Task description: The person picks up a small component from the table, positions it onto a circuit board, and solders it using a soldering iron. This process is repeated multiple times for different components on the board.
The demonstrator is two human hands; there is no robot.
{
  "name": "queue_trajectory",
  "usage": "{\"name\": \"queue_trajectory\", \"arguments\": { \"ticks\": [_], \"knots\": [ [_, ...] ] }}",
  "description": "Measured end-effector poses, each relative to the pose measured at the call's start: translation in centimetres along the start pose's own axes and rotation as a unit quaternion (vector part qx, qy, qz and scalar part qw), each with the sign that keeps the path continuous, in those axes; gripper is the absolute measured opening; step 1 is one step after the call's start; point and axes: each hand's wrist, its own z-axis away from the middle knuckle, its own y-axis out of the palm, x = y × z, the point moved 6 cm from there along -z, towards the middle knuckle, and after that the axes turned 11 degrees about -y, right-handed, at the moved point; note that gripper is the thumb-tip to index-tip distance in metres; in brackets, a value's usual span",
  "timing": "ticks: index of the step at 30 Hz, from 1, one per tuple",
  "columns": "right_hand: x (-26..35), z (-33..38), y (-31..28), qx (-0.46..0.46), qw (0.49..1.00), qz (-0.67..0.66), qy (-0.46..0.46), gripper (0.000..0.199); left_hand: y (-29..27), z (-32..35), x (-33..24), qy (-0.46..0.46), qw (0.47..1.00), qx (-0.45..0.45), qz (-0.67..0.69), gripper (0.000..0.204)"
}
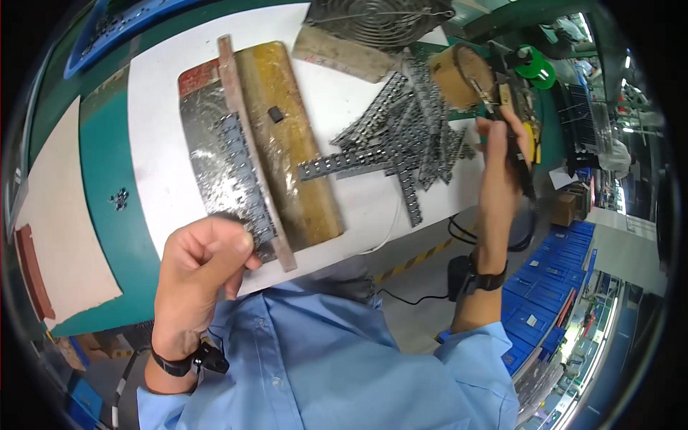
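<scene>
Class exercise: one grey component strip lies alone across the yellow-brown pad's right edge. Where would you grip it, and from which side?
Probably at its free right end, coming from the right. The grey component strip lies flat, its left end on the yellow-brown pad and its right end toward the strip pile. It is thin and narrow, so pinch its long edges.

Fixture board (287,143) left on table (158,129); strip pile (408,136) right; fan (380,18) behind.
</scene>
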Motion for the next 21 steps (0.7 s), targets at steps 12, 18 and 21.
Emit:
{"name": "queue_trajectory", "arguments": {
  "ticks": [12, 18, 21],
  "knots": [
    [8.7, 12.9, 2.5, 0.059, 0.98, -0.172, -0.08, 0.053, -5.6, -0.7, 2.6, 0.038, 0.997, 0.059, 0.035, 0.014],
    [10.9, 16.2, 6.6, 0.175, 0.923, -0.302, -0.159, 0.052, -6.7, -0.8, 2.8, 0.006, 0.999, 0.042, 0.015, 0.013],
    [11.5, 16.2, 7.8, 0.241, 0.894, -0.322, -0.197, 0.051, -6.8, -1.0, 2.4, -0.008, 0.999, 0.049, 0.009, 0.013]
  ]
}}
